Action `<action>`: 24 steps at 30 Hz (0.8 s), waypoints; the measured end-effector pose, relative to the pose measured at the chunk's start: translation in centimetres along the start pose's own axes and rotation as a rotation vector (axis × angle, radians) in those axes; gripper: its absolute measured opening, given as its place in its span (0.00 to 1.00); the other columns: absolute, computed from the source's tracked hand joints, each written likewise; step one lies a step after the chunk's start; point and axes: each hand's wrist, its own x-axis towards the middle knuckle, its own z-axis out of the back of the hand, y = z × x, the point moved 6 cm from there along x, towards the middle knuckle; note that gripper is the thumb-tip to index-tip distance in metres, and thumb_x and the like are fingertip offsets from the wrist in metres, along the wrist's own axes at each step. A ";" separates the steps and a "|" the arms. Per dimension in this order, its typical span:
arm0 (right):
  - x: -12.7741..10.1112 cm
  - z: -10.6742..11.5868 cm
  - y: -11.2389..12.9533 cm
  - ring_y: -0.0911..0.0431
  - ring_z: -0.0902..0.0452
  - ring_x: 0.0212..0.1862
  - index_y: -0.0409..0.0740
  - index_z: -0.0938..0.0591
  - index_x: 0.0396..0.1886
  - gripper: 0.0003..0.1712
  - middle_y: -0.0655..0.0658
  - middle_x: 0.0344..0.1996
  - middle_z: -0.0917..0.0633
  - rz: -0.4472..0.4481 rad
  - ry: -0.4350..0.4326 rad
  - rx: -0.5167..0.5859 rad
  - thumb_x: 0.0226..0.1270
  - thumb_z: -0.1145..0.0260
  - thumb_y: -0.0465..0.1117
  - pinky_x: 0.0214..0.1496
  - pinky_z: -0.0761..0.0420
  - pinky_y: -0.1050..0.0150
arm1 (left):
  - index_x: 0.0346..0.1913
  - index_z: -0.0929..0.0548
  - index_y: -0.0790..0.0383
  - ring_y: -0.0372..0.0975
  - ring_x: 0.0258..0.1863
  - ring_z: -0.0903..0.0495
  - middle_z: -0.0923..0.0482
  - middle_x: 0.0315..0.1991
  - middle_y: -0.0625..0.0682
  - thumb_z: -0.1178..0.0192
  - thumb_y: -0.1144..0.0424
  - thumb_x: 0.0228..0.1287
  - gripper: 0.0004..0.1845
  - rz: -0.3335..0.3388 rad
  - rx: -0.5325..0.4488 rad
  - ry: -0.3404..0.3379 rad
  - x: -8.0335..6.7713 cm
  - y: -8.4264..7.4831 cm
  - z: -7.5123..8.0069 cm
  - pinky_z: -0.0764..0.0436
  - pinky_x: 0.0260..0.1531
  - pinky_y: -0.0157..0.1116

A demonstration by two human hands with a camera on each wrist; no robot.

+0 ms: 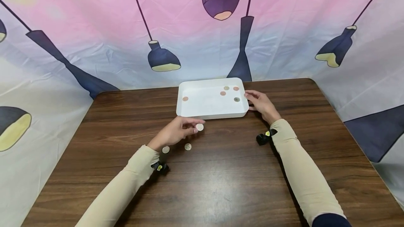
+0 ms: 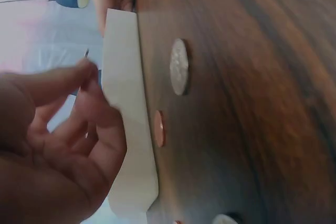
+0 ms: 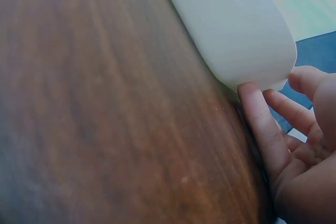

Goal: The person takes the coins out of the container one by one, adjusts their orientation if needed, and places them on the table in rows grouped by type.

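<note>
My left hand [image 1: 176, 130] pinches a silver coin [image 1: 200, 127] between thumb and fingertips, just in front of the white tray [image 1: 214, 116]. Seen from the left wrist, that coin is a thin edge at the fingertips. Two more silver coins, one by the wrist [image 1: 165, 149] and another coin [image 1: 188, 146] to its right, lie on the table. A copper coin [image 2: 160, 128] shows beside the tray in the left wrist view. At the tray's right end my right hand [image 1: 262, 104] holds the rim, with other fingers [image 3: 257, 111] against the outer wall near its base.
Inside the tray are several coins, among them a copper coin [image 1: 185, 98] at left and a dark coin [image 1: 236, 99] at right. The wooden table [image 1: 221, 171] ends just behind the tray, where a printed cloth [image 1: 202, 52] hangs.
</note>
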 end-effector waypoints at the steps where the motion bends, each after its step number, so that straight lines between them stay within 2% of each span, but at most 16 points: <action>1: 0.0 0.1 0.0 0.48 0.24 0.62 0.45 0.31 0.81 0.32 0.37 0.71 0.26 0.000 -0.002 0.000 0.85 0.43 0.52 0.45 0.16 0.72 | 0.68 0.16 0.60 0.45 0.31 0.25 0.17 0.39 0.55 0.39 0.71 0.77 0.20 -0.017 0.019 0.032 0.0 0.0 -0.2 0.26 0.30 0.33; 5: -0.1 0.2 0.0 0.49 0.23 0.60 0.45 0.31 0.80 0.32 0.37 0.71 0.26 0.005 -0.004 -0.004 0.85 0.43 0.52 0.45 0.16 0.72 | 0.67 0.16 0.60 0.37 0.30 0.28 0.14 0.45 0.53 0.41 0.73 0.77 0.20 -0.078 0.082 0.144 0.1 -0.2 -1.0 0.28 0.32 0.32; 8: -0.1 0.2 0.0 0.49 0.23 0.60 0.45 0.31 0.80 0.32 0.36 0.70 0.26 0.010 -0.002 -0.004 0.85 0.43 0.52 0.45 0.16 0.72 | 0.67 0.16 0.59 0.34 0.27 0.30 0.14 0.50 0.51 0.41 0.73 0.77 0.20 -0.101 0.130 0.189 0.1 -0.4 -1.5 0.27 0.30 0.31; 11: 0.0 0.1 0.0 0.48 0.23 0.61 0.45 0.31 0.80 0.32 0.36 0.71 0.26 0.014 0.002 -0.007 0.85 0.43 0.52 0.46 0.16 0.72 | 0.65 0.14 0.58 0.33 0.29 0.28 0.14 0.51 0.50 0.41 0.73 0.77 0.19 -0.125 0.176 0.220 0.2 -0.6 -2.1 0.25 0.32 0.30; 14: -0.1 0.0 0.0 0.46 0.24 0.63 0.45 0.31 0.80 0.32 0.37 0.71 0.26 0.015 0.005 -0.012 0.85 0.43 0.52 0.46 0.16 0.71 | 0.64 0.14 0.59 0.33 0.31 0.28 0.14 0.47 0.48 0.38 0.73 0.76 0.18 -0.185 0.234 0.258 0.3 -0.9 -2.8 0.24 0.36 0.30; 18: -0.1 0.0 0.0 0.45 0.25 0.64 0.45 0.31 0.81 0.32 0.36 0.72 0.27 0.015 0.007 -0.017 0.85 0.43 0.53 0.46 0.16 0.72 | 0.64 0.13 0.59 0.32 0.33 0.27 0.15 0.43 0.45 0.37 0.73 0.75 0.18 -0.252 0.304 0.295 0.5 -1.1 -3.7 0.24 0.39 0.30; 21: -0.1 0.0 0.0 0.46 0.25 0.64 0.45 0.31 0.81 0.32 0.37 0.72 0.27 0.013 0.004 -0.016 0.85 0.43 0.53 0.46 0.16 0.72 | 0.64 0.14 0.59 0.31 0.38 0.26 0.15 0.48 0.45 0.38 0.73 0.75 0.19 -0.270 0.326 0.303 0.6 -1.1 -4.1 0.24 0.43 0.30; 24: -0.1 0.0 0.1 0.46 0.24 0.64 0.45 0.31 0.80 0.32 0.37 0.71 0.26 0.008 0.003 -0.016 0.85 0.43 0.53 0.46 0.16 0.72 | 0.64 0.13 0.59 0.31 0.36 0.25 0.15 0.48 0.46 0.36 0.72 0.74 0.19 -0.274 0.346 0.292 0.6 -0.9 -4.2 0.23 0.41 0.30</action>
